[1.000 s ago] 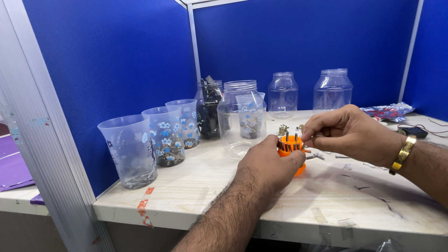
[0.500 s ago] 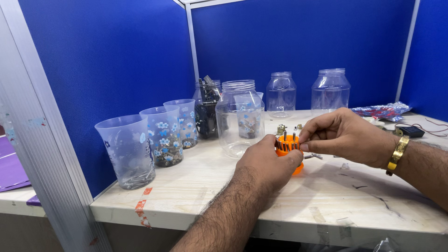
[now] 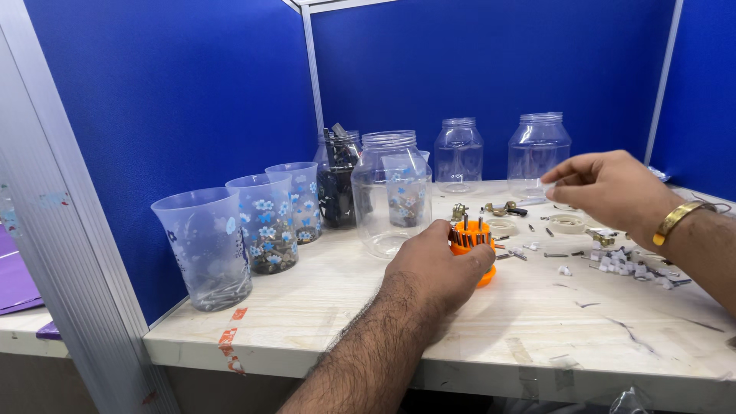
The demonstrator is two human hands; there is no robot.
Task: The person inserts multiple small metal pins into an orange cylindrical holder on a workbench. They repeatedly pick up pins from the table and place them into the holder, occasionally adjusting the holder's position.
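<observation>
Head view: left hand [image 3: 438, 268] grips orange bit holder [image 3: 473, 244].

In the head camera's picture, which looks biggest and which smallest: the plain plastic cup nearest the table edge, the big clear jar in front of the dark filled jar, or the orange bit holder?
1. Big clear jar and plain plastic cup: look alike in size; the cup stands nearer the camera, so no ranking.
2. Orange bit holder, partly covered by the left hand: clearly smallest.
</observation>
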